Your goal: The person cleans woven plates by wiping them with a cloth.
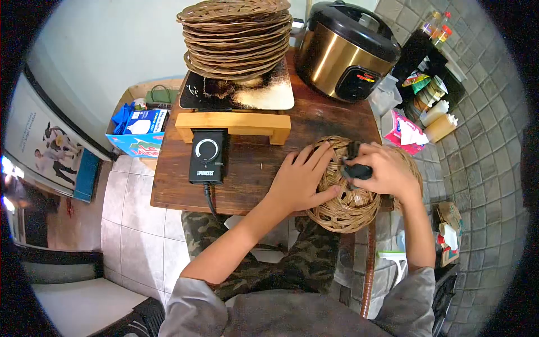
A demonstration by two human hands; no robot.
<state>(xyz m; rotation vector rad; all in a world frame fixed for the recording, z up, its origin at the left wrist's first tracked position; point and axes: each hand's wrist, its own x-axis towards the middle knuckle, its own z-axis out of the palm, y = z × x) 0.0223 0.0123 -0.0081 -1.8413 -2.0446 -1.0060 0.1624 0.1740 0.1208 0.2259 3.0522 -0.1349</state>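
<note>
A round, light-brown wicker plate [345, 219] lies at the right front corner of the wooden table, partly past its edge. My left hand [300, 178] rests on its left side with the fingers stretched out and spread. Wrapped round a black-handled brush [360, 171] is my right hand [388, 171], pressed down over the middle of the plate. The brush's working end is mostly hidden by my fingers and blurred. More wicker plates [236, 45] of a darker brown stand stacked at the back, on a flat griddle plate [275, 92].
The wooden table [252, 180] also bears a gold and black rice cooker [348, 50]. In front of the griddle are its wooden stand [236, 122] and a black dial control [206, 157] with a cord. Bottles [441, 128] and a pink pack [403, 130] stand right; a box [137, 132] stands left.
</note>
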